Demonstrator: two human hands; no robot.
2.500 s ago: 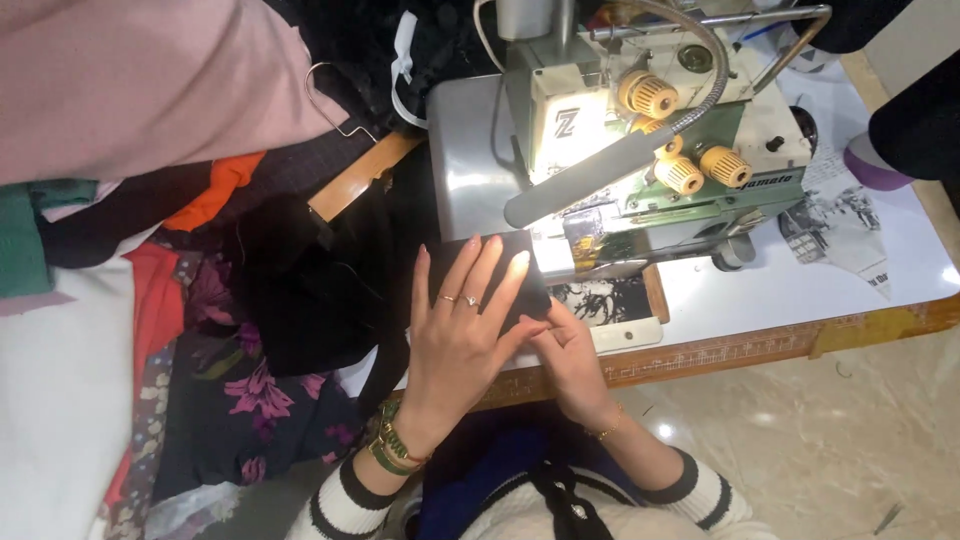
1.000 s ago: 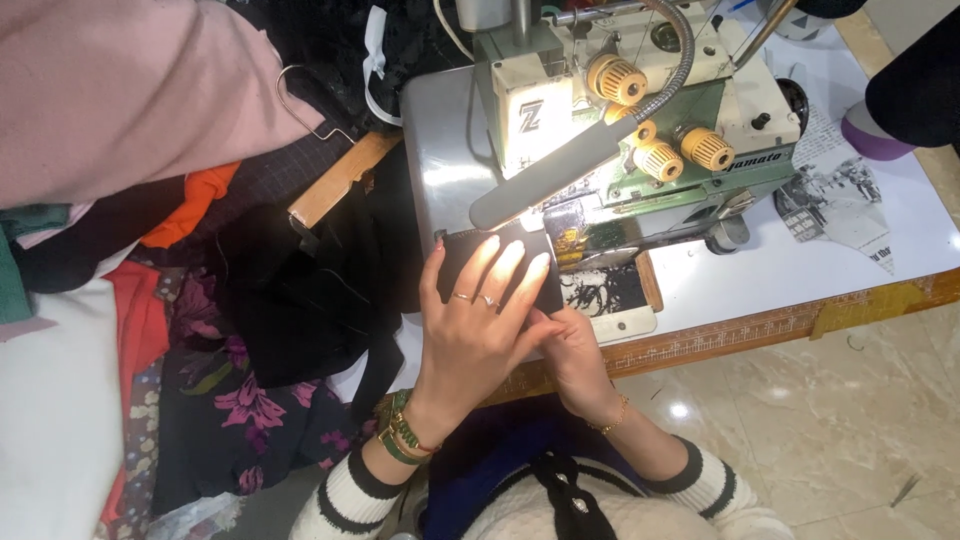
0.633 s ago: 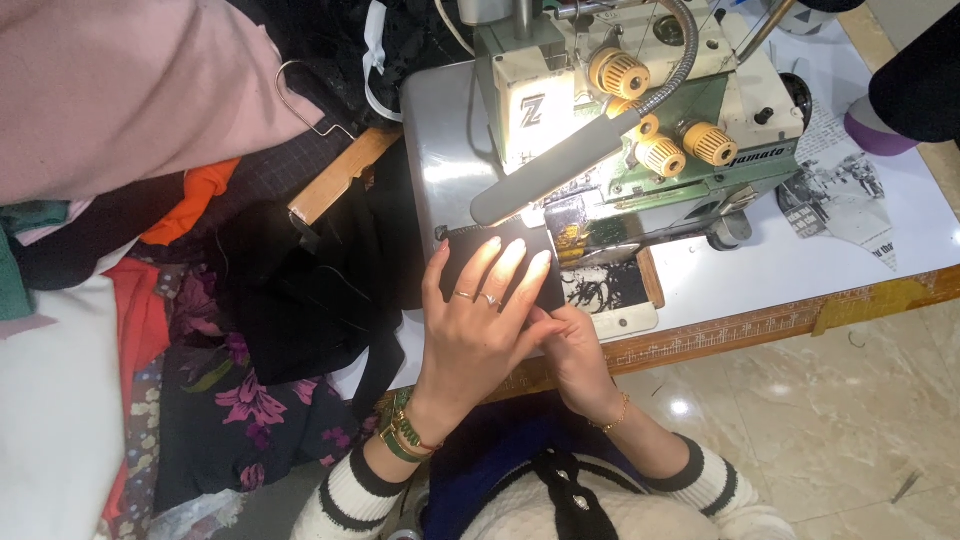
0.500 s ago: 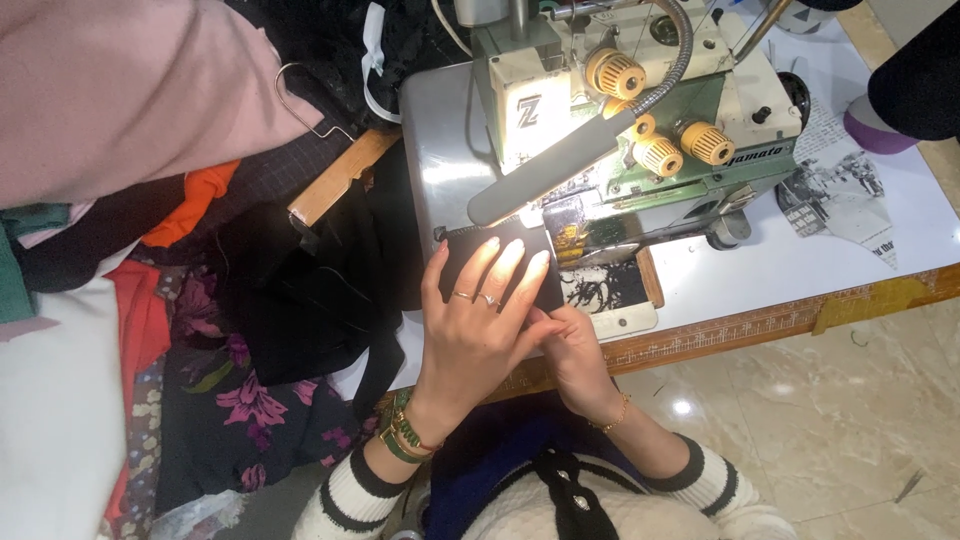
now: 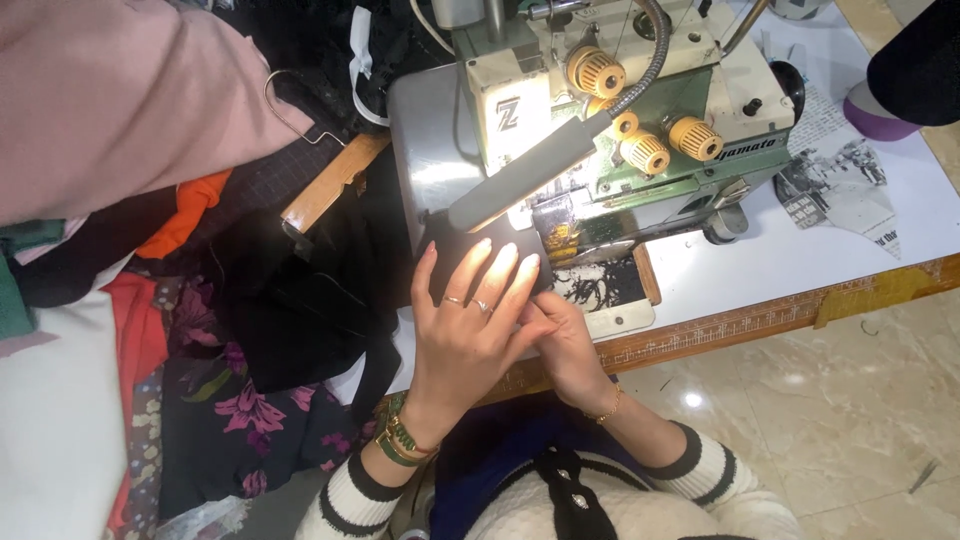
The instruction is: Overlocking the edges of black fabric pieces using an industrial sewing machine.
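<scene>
The left hand (image 5: pixel 468 325) lies palm-down with its fingers (image 5: pixel 497 262) spread wide and extended flat, pressing a piece of black fabric (image 5: pixel 455 262) against the bed of the overlock sewing machine (image 5: pixel 610 110). It grips nothing; the contact is a flat press. Rings sit on two of the fingers, and green and gold bracelets (image 5: pixel 400 438) circle the wrist, which angles up from the lower left out of a striped sleeve.

The right hand (image 5: pixel 565 340) sits just beside and partly under the left. Its fingers are curled close together at the fabric edge; whether they pinch the cloth cannot be determined, as the left hand covers the tips. A thin bracelet circles this wrist.

The black fabric lies at the front of the machine, just left of the presser area, beneath the grey lamp arm (image 5: pixel 530 180). The machine stands on a white counter (image 5: pixel 800 260). A wooden hanger (image 5: pixel 330 180) and a floral cloth (image 5: pixel 225 420) lie to the left.
</scene>
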